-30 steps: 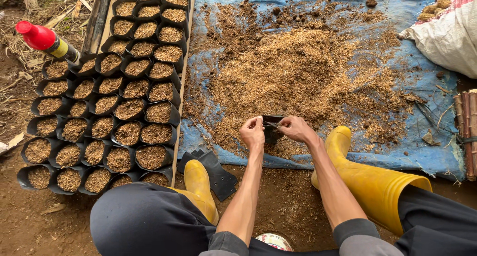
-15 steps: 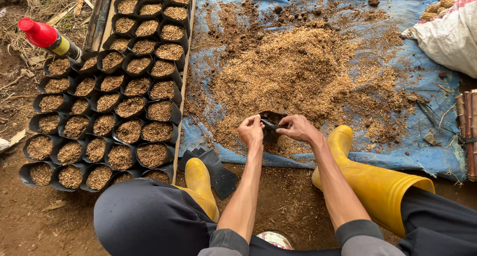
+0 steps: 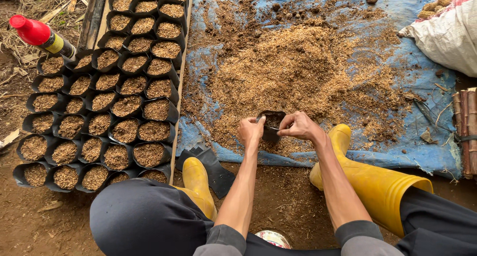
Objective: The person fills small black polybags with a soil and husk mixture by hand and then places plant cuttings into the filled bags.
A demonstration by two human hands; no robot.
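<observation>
Pinching the small black bag (image 3: 271, 124) open, left hand (image 3: 251, 131) & right hand (image 3: 298, 127) each grip its rim; best kept wide, upright, beside husk pile (image 3: 298, 72) on blue tarp (image 3: 427, 151).

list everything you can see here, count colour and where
small grow bag: one, black, held open between both hands
husk mix pile: one, tan-brown, mid tarp
tarp: one, blue, on the ground
filled grow bags: dozens, black, rows at left
bottle: one, red cap, top left
empty flat bags: small stack, black, by left boot
sack: one, white, top right
boots: two, yellow
left hand, right hand: on the bag rim
</observation>
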